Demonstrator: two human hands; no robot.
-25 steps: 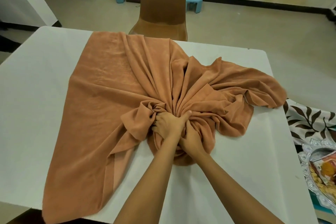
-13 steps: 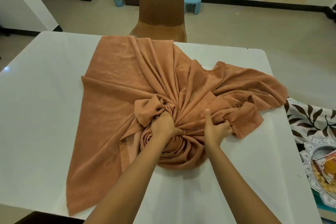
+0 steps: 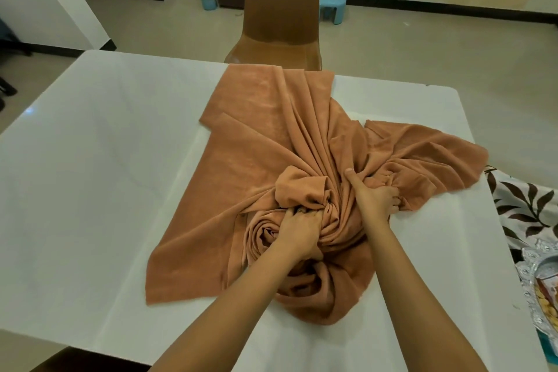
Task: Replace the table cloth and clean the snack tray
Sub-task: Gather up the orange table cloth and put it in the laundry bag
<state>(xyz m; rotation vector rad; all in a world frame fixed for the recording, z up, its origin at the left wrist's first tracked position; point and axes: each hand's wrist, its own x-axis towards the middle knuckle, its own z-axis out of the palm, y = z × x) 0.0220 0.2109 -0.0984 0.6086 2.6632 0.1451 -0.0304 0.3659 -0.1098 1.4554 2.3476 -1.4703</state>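
1 rust-orange table cloth (image 3: 256, 142) lies on the white tabletop (image 3: 90, 175), right of the middle, and is gathered into a twisted bundle on its near side. Its long axis runs from the far edge of the tabletop, by the chair, back toward the person. A flat strip reaches that far edge, 1 corner points toward the near left, and 1 wrinkled flap spreads out to the right edge of the tabletop. The folds run in toward the bundle like spokes.

Both of the person's hands are on the bundle. The left hand (image 3: 299, 229) is closed, its fingers dug into the twisted knot of cloth and gripping it. The right hand (image 3: 374, 196) sits just to the right and a little farther away, its fingers curled round a bunch of folds and its thumb stretched out straight along the fabric.

1 silver snack tray (image 3: 534, 278) shows at the right edge of the view, cut off by the frame, with yellowish snacks in it. It rests on 1 white cloth with dark leaves (image 3: 525, 208), beyond the tabletop's right side. 1 brown chair (image 3: 280, 9) stands at the far edge, with 1 blue stool (image 3: 332, 4) on the floor behind it.
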